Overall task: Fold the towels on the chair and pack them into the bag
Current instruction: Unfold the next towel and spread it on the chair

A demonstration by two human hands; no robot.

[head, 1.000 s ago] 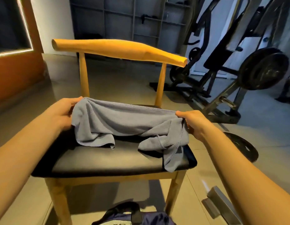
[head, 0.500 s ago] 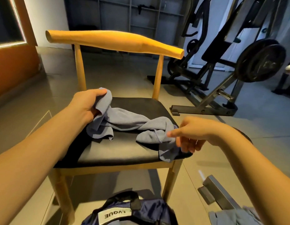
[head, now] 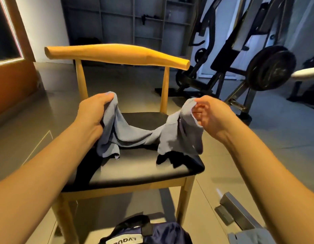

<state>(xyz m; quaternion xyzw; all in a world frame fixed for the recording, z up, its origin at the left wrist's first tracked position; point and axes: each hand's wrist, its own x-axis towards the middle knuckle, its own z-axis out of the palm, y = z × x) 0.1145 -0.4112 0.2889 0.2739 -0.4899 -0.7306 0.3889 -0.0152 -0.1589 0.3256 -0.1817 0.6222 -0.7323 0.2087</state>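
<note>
Above the back half of the chair's black seat, both forearms reach forward, bare to the picture's edge. The left hand is near the seat's left edge, with its fingers and thumb curled round one bunched end of the grey towel. The right hand is over the right edge, palm turned inward, pinching the other end between thumb and curled fingers. Both ends are held at about the same height.

The towel is soft, finely ribbed cloth with a stitched hem. It sags in a deep curve between the hands, twisted at the middle, and its loose folds hang down to the seat on either side. Whether the lowest hems rest on the seat or hang just clear of it is hard to tell.

The chair has a pale wooden frame, two thin uprights and a rounded top rail that tapers at both ends. Its smooth padded seat has a dull shine.

On the floor just in front of the chair lies a dark blue bag with a black strap and a white label, cut off by the lower edge. A second grey cloth shows at the lower right, beside a metal bar. The floor is grey and glossy. A black weight machine stands at the back right, grey shelving behind the chair.
</note>
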